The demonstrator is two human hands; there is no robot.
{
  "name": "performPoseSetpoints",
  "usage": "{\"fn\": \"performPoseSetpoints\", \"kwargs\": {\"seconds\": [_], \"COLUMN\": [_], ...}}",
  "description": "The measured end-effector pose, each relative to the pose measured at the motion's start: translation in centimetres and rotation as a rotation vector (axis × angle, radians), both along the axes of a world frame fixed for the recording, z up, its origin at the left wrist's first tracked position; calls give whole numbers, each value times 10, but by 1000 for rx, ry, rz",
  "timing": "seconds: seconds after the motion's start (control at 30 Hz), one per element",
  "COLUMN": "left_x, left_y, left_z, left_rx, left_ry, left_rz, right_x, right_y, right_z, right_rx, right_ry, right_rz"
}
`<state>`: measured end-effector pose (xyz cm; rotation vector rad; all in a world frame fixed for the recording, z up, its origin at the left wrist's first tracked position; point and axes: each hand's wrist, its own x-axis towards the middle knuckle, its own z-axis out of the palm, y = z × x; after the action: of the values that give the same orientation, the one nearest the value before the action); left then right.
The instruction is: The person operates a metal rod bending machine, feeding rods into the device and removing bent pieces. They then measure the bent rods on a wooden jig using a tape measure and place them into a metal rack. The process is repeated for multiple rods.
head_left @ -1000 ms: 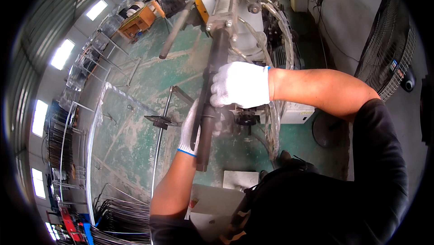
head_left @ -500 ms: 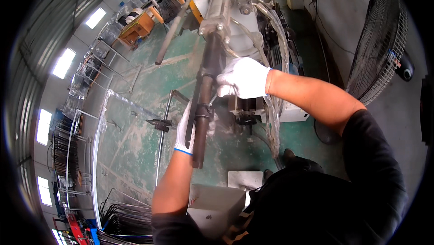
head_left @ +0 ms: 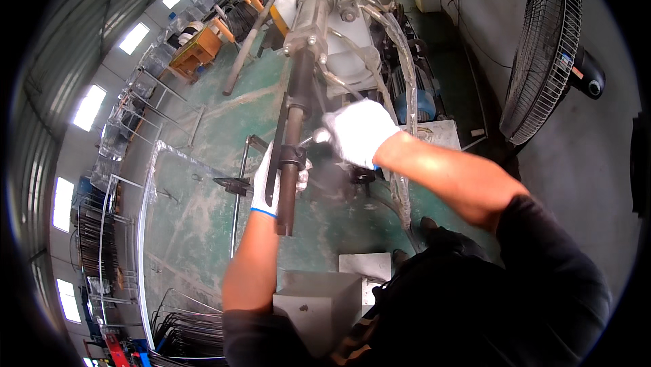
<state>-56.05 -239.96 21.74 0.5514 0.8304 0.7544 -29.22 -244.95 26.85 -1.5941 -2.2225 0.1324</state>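
Observation:
My left hand [head_left: 262, 187], in a white glove with a blue cuff edge, is wrapped from beneath around a brown metal shaft [head_left: 289, 187]. Its fingertips show on the shaft's right side, near a dark collar [head_left: 293, 157]. A long flat dark bar [head_left: 274, 167] runs along the shaft's left side, in front of this hand. My right hand [head_left: 363, 133], also white-gloved, is closed just right of the shaft. From its fingers a short thin metal rod [head_left: 308, 140] points toward the collar; the rod's far end is hard to make out.
The shaft extends from a grey cylinder [head_left: 312, 21] on a machine with hoses [head_left: 405, 62] at its right. A large fan [head_left: 546, 48] stands by the right wall. Below are a grey box [head_left: 319, 306] and bundled dark rods [head_left: 186, 326]. A metal stand [head_left: 234, 184] is at left.
My right hand has swung down and turned beside the shaft, with the rod now lying flatter. My left hand stays around the shaft. The whole view has shifted slightly.

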Motion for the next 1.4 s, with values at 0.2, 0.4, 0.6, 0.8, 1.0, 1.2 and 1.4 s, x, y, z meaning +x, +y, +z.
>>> {"fn": "performPoseSetpoints", "kwargs": {"seconds": [0.2, 0.4, 0.6, 0.8, 1.0, 1.2, 1.4], "left_x": [-4, 8, -31, -9, 69, 84, 74], "left_y": [-2, -24, -114, -262, -431, -584, -707], "left_z": [-9, 32, 112, 141, 122, 66, -7], "left_rx": [16, 110, 235, 293, 453, 342, 67], "left_ry": [85, 541, 955, 1046, 1690, 1471, 1229], "left_rz": [18, 263, 403, 937, 1197, 2065, 1996], "right_x": [6, 29, 35, -25, -41, -47, -104], "right_y": [4, 43, 70, 33, -66, -183, -361], "right_z": [-18, -31, -16, -9, -5, -26, -41], "right_rx": [248, 629, 405, 37, -348, -342, -823], "right_ry": [54, 168, 807, 1055, 1290, 1323, 816], "right_rz": [97, 338, 27, 430, 831, 1385, 1703]}}
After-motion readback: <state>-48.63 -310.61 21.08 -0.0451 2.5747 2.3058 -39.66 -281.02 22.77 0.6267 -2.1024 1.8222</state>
